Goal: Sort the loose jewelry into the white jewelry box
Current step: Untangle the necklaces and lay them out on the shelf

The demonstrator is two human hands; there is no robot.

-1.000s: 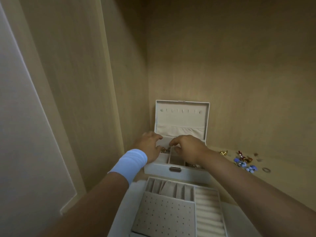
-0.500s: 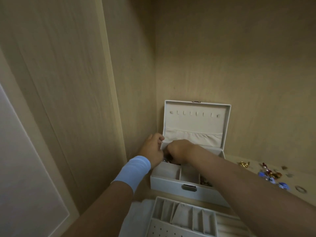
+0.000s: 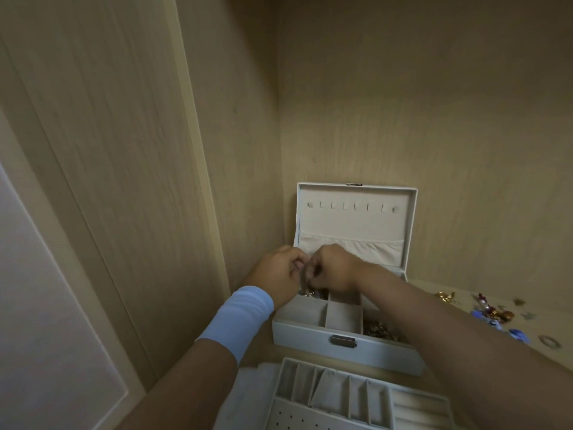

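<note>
Lifted left hand (image 3: 277, 273) and right hand (image 3: 336, 268), fingers (image 3: 298, 261) pinching dangling chain (image 3: 303, 282) (metallic), velvety box (image 3: 304, 335)

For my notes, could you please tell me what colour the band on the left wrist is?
The band is light blue; head view.

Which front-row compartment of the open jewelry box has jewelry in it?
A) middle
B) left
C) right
C: gold pieces lie in the front right compartment of the white jewelry box, while the front left and middle ones show only bare lining.
</note>
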